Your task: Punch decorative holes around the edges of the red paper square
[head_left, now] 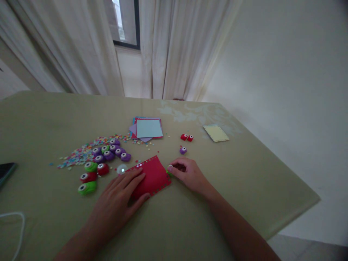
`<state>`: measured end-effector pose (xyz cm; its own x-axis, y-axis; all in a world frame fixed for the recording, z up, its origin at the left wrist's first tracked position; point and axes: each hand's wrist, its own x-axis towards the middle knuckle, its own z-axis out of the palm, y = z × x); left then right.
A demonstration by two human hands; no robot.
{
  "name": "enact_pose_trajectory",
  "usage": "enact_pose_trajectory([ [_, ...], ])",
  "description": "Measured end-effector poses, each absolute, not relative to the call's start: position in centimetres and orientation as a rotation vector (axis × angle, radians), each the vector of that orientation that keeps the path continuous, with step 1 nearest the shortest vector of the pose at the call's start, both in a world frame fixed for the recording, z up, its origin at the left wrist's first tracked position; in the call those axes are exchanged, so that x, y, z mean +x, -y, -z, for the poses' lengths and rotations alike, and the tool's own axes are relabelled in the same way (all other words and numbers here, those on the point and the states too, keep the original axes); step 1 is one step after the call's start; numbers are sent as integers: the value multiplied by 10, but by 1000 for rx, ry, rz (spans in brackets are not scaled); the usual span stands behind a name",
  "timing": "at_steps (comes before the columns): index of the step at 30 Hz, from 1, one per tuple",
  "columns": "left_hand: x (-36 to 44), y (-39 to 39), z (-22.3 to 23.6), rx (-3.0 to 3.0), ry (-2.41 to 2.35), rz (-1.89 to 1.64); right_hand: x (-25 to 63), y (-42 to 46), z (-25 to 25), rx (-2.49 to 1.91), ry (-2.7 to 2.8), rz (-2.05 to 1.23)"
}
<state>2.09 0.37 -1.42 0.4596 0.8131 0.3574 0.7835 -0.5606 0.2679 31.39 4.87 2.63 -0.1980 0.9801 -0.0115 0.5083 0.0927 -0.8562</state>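
A red card (152, 175) with a row of small punched holes along its edges lies on the table in front of me. My left hand (122, 190) rests flat across its left part, fingers stretched out. At the card's right edge, my right hand (186, 172) grips a small green paper punch (169, 173) with an eye on top, mostly hidden by the fingers. A round whitish disc (121, 169) sits just beyond my left fingers. Farther off are two red punches (187, 137) side by side and a purple punch (183, 150).
Left of the card stand several purple, green and red punches (108, 155), with colourful paper bits (81, 154) strewn behind them. A stack of coloured cards (149, 128) lies at the back, a pale yellow card (216, 133) to the right. A dark phone (5, 172) and white cable (21, 224) are far left.
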Motion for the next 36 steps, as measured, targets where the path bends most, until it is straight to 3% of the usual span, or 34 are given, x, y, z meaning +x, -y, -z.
enact_pose_trajectory([
  [36, 18, -3, 11, 2682, -1479, -659, 312, -46, -19, -1363, 1855, -924],
])
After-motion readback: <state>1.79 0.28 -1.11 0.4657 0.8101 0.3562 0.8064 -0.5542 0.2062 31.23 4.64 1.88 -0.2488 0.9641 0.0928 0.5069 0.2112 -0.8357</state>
